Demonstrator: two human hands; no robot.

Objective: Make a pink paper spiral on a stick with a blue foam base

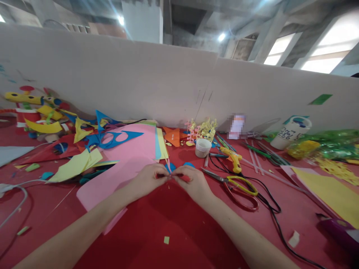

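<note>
My left hand (153, 177) and my right hand (193, 183) meet above the red table, thumbs and fingertips pinched together. Between them a thin pink strip (168, 163) sticks up; its lower end is hidden by the fingers. Just behind the fingertips lie a blue disc (172, 167) and a second blue disc (189, 164). Pink foam sheets (112, 179) spread out beside and under my left forearm. To the right of my right hand are open scissors (224, 180) with one yellow and one red handle loop, and a yellow glue gun (234, 158).
A white cup (203, 148) stands behind the hands, near small yellow and pink cut-outs (206, 129). Blue foam scraps (120, 138) lie at left. A black cord (276, 224) runs along the right. Further right are a white container (291, 132) and yellow sheets (328, 190). A white partition (140, 74) closes the back.
</note>
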